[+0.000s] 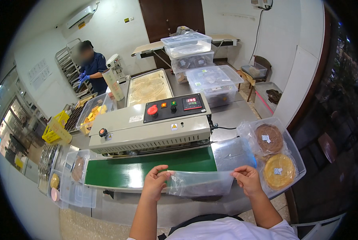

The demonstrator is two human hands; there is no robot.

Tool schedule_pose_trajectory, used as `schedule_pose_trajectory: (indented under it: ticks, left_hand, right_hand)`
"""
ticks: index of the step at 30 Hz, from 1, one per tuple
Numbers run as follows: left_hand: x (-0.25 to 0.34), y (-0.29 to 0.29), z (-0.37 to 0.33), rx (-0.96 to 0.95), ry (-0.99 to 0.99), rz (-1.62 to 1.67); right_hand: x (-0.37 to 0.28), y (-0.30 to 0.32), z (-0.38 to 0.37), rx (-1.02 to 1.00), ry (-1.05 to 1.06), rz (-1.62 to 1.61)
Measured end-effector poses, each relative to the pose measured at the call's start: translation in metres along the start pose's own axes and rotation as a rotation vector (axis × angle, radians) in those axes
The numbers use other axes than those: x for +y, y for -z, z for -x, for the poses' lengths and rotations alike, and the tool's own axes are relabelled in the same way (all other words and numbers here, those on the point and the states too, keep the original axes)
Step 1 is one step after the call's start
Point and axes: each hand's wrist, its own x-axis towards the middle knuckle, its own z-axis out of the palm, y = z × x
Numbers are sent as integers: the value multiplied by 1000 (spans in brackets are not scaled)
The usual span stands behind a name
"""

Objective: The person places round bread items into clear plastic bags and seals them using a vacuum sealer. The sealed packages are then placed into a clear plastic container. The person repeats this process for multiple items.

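My left hand (pixel 156 182) and my right hand (pixel 247 181) stretch the top edge of a clear plastic bag (pixel 201 182) between them. Each hand pinches one corner with thumb and fingers. The bag hangs in front of the green conveyor belt (pixel 125 171) of a band sealing machine (pixel 147 126). A brownish shape shows at the bag's lower edge; I cannot make out exactly what it is. Close to my right hand, a clear plastic tub (pixel 300 176) holds a bagged brown round (pixel 269 134) and a bagged yellow round (pixel 278 181), each with a small packet.
Left of the belt stands another clear tub (pixel 87 200) with bagged items. Stacked lidded boxes (pixel 211 80) and a large tray (pixel 163 86) lie behind the machine. A yellow crate (pixel 53 130) sits far left. Beyond it a person (pixel 95 68) in blue gloves stands near racks.
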Motion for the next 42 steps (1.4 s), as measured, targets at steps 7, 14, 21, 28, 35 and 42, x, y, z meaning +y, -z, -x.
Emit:
schedule_pose_trajectory:
  ticks: [7,14,21,28,35,42]
  left_hand:
    - [-20,-5,-7,65,-324,-43]
    - [-33,5,-5,33,-365,-162]
    - [-28,17,-14,-183,-375,-708]
    - [-36,10,-17,-60,-307,-678]
    - [-31,8,-13,-159,-356,-481]
    - [-33,7,-20,-173,-313,-482]
  right_hand:
    - [16,3,-5,103,237,69]
    - [44,16,-11,-126,149,173]
    - [41,14,-10,-57,118,223]
    - [38,9,-3,-55,121,368]
    - [46,11,-8,-33,186,288]
    - [40,14,-10,-164,157,243]
